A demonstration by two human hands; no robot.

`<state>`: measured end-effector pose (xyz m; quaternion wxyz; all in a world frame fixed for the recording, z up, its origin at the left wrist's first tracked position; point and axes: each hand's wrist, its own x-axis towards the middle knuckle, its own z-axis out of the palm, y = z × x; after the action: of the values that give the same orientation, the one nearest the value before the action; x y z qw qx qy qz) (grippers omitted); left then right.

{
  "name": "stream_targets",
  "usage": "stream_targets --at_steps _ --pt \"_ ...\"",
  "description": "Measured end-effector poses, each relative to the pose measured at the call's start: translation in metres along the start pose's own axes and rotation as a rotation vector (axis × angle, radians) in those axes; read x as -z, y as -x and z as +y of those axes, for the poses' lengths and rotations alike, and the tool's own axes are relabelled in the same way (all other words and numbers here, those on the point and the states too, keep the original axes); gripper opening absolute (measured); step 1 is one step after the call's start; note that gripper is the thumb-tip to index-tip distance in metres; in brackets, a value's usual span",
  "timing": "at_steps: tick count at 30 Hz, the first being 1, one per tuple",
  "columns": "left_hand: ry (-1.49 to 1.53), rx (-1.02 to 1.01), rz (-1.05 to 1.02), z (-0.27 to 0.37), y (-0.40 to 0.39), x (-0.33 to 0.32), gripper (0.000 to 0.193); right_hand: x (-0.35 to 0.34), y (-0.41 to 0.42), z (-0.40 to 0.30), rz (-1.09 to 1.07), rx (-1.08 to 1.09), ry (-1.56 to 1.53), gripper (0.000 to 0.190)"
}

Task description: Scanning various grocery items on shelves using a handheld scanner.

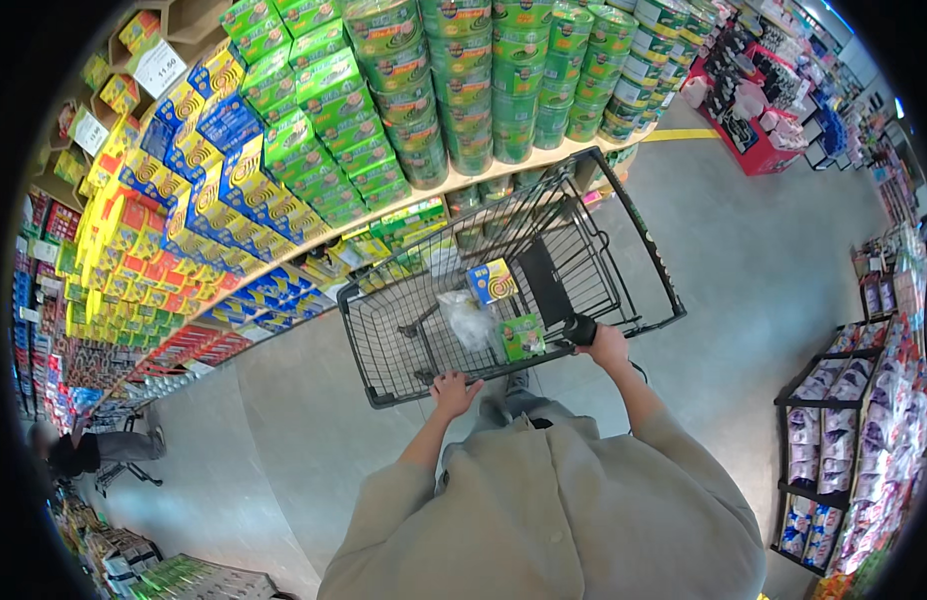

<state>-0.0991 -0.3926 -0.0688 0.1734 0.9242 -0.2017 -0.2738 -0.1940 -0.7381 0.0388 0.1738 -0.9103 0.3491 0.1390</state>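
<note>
A black wire shopping cart (463,373) stands crosswise before me, its handle bar (637,217) off to the right. My left hand (454,394) lies with its fingers over the near side rim, thumb apart. Farther right along that side, my right hand (606,346) is closed around a black object (580,330) at the rim; what it is stays unclear. In the basket lie a blue-and-yellow box with a coil picture (493,282), a green box (522,337) and a clear plastic bag (467,321) between them. A black panel (546,281) divides off the child seat.
Along the cart's far side runs a display shelf (463,184) stacked with green tubs (463,90), green boxes (332,97) and blue-yellow boxes (216,187). A black rack (820,405) stands right, a red bin (763,150) upper right. Another person (96,450) is at far left.
</note>
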Motion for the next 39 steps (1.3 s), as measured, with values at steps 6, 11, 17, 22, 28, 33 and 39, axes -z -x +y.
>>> stream_targets --at_steps 6,11,17,22,28,33,39 --pt "0.015 0.028 -0.025 -0.003 -0.006 -0.008 0.058 -0.018 -0.006 -0.001 0.052 -0.041 0.018 0.058" --pt "0.034 0.027 -0.081 0.023 -0.005 -0.018 0.058 -0.011 -0.005 0.032 0.057 -0.058 0.034 0.056" --pt "0.042 0.017 -0.099 0.037 -0.010 -0.012 0.059 0.003 -0.010 0.043 -0.022 -0.041 0.050 0.058" --pt "-0.014 0.021 -0.002 0.036 -0.017 -0.030 0.062 0.002 -0.022 0.059 0.017 0.043 0.022 0.055" --pt "-0.152 0.230 0.470 0.063 -0.002 -0.064 0.085 -0.016 -0.038 0.087 0.068 0.184 -0.123 0.048" --pt "-0.105 0.270 0.429 0.085 0.008 -0.070 0.095 -0.001 -0.042 0.099 0.032 0.223 -0.134 0.043" --pt "-0.152 0.308 0.085 0.089 0.006 -0.050 0.119 -0.010 -0.052 0.109 0.076 0.258 -0.126 0.043"
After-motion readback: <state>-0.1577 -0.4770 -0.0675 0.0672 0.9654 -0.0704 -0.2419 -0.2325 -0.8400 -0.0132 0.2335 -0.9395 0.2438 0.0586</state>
